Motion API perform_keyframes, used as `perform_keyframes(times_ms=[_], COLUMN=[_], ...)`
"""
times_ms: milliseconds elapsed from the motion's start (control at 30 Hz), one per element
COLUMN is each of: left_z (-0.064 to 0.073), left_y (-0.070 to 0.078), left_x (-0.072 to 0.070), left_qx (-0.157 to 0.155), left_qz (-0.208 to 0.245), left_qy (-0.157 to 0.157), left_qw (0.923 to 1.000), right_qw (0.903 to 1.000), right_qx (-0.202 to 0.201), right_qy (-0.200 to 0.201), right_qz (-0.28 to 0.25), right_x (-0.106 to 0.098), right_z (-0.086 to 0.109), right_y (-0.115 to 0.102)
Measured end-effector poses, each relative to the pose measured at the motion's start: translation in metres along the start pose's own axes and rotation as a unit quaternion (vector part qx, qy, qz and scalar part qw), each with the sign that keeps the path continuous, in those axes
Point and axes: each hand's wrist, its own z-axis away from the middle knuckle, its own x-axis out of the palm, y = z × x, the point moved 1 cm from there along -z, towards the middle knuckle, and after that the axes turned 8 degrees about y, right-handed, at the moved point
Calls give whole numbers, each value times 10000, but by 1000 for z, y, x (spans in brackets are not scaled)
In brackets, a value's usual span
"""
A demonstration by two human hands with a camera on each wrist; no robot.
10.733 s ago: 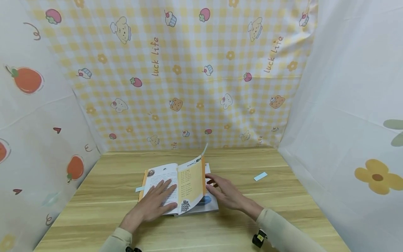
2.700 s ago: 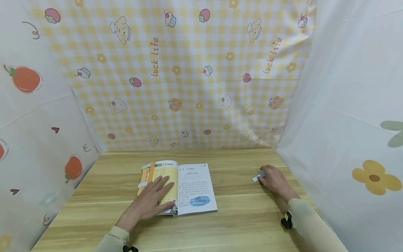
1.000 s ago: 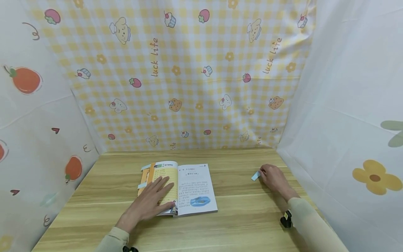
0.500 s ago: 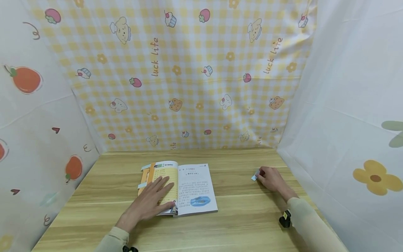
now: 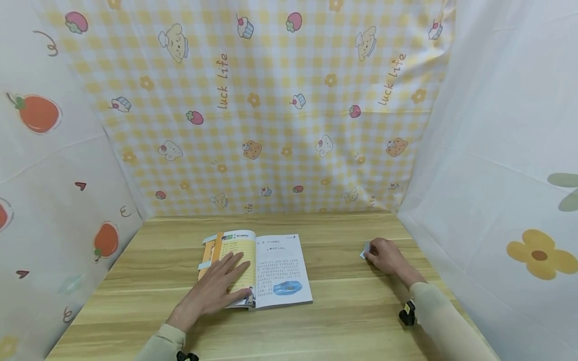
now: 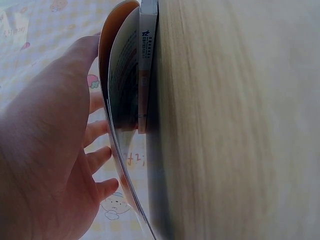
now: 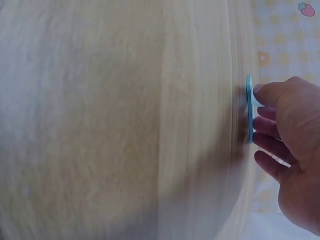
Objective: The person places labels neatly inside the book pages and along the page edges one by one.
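An open book (image 5: 281, 265) lies on the table, its left page yellow and its right page white with a blue picture. My left hand (image 5: 220, 286) rests on the left page with fingers spread; in the left wrist view those pages bow up from the tabletop. Pale blue sticky notes (image 5: 204, 265) stick out from the book's left edge. Over to the right, my right hand (image 5: 387, 256) is at a small light blue sticky note pad (image 7: 250, 110) on the table. Its thumb and finger pinch a pale blue sheet that stands up from the pad. Fingers partly cover the pad in the head view.
Bare wood tabletop (image 5: 336, 291) lies between the book and the pad. A yellow checked curtain (image 5: 289, 125) hangs behind the table, and white curtains (image 5: 492, 165) hang at both sides. Each wrist wears a small black camera (image 5: 408, 314).
Earlier, both hands were at the book and a page was turned to the left. My right hand has since gone to the pad, where its fingers have shifted slightly left. The left hand stays put.
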Motion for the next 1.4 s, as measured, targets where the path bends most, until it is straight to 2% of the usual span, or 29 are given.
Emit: perform_keyframes(times_ms=[267, 433, 567, 700, 800, 900, 1000, 1167, 1267, 1400], left_z=[-1, 0, 1, 1, 1, 0, 0, 1, 1, 1], left_y=[-1, -2, -3, -2, -2, -1, -1, -2, -1, -1], left_x=[1, 3, 3, 3, 4, 4, 4, 4, 4, 4], left_qx=[-27, -69, -64, -56, -56, -52, -82, -170, -177, -162], left_qz=[-32, -43, -48, -37, -30, -45, -35, 5, 6, 3], left_qy=[-11, -85, -70, -55, -48, -43, -63, -124, -122, -104], left_qw=[10000, 9999, 9999, 10000, 10000, 10000, 9999, 9998, 9998, 9998], right_qw=[9999, 10000, 9993, 9982, 9976, 9973, 9976, 9996, 9996, 9993], right_qx=[52, 42, -248, -424, -439, -522, -459, 36, 283, 347], right_qy=[34, 24, 247, 390, 454, 502, 515, 143, -64, -91], right_qz=[106, -4, -103, 168, 285, 147, -79, -221, -45, 98], right_x=[2, 5, 26, 54, 62, 54, 35, 5, -2, -5], right_z=[-2, -1, -3, -10, -13, -12, -7, -4, -3, -3], right_y=[-6, -7, 23, 64, 76, 66, 39, -2, -12, -14])
